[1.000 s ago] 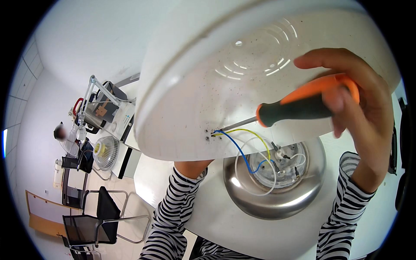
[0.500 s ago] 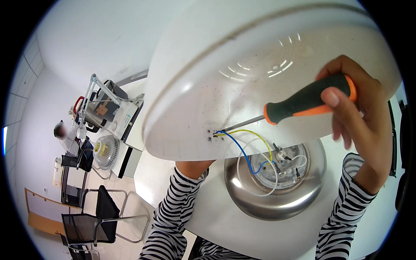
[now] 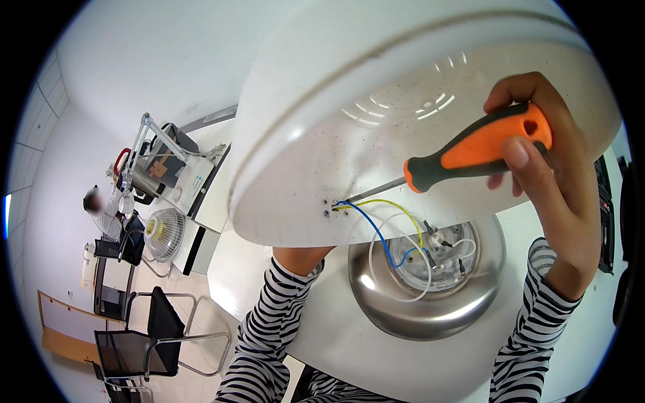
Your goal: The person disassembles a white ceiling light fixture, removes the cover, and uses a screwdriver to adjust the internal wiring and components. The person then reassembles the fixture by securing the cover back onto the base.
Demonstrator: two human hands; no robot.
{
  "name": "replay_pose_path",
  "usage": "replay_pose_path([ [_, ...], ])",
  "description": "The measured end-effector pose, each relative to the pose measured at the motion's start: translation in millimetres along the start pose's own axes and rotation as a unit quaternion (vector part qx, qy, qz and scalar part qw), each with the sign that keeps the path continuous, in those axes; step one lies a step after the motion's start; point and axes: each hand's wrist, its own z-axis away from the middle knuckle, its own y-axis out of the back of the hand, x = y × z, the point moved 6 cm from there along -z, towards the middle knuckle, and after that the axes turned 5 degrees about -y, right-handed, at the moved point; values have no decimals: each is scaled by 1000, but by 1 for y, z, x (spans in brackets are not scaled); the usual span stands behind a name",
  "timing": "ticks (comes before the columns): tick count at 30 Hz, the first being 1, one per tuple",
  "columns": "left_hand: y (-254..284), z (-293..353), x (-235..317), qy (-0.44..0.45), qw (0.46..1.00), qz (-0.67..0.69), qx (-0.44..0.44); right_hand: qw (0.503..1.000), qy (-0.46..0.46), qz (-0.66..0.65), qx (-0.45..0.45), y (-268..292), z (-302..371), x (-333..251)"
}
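Observation:
My right hand (image 3: pixel 557 168) is closed round the orange and dark green handle of a screwdriver (image 3: pixel 463 151). Its metal shaft slants down left into a large white bowl-shaped shell (image 3: pixel 282 181). The tip meets the shell's inner wall by small dark holes, where blue (image 3: pixel 378 232), yellow (image 3: pixel 401 208) and white wires come through. These wires run to a round stainless-steel base (image 3: pixel 430 326) with a pale terminal plate in its middle. Behind the shell is my left hand (image 3: pixel 300 260); only its wrist side shows and the fingers are hidden.
The base rests on a white table (image 3: pixel 322 342). At the right edge lies a black case (image 3: pixel 605 215). To the left, a second table holds a wire-caged fan (image 3: pixel 164 235) and white equipment (image 3: pixel 191 185). Black chairs (image 3: pixel 164 322) stand on the floor, and another person (image 3: pixel 107 218) is farther back.
My right hand has turned the screwdriver, so more orange of the handle faces up. The shell has shifted slightly right; the steel base stays put.

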Motion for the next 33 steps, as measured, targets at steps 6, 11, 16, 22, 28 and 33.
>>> replay_pose_path([
  [6, 0, 3, -1, 18, 1000, -3, -11, 995, -38, 65, -65, 5, -3, 7],
  [11, 0, 0, 1, 3, 1000, 17, 0, 986, -35, 157, -49, 12, -3, 7],
  [16, -1, 2, -2, -2, 1000, 0, -10, 989, -1, 147, -23, 6, 0, 0],
  [22, -1, 3, -6, 30, 999, 36, -20, 892, 189, 402, -75, -12, 15, -22],
  [28, -3, 1, -10, 35, 998, 49, -12, 806, 269, 514, -118, -41, 37, -13],
  [33, -8, 6, -17, 39, 998, 40, -41, 775, 311, 549, -17, -17, 24, -35],
])
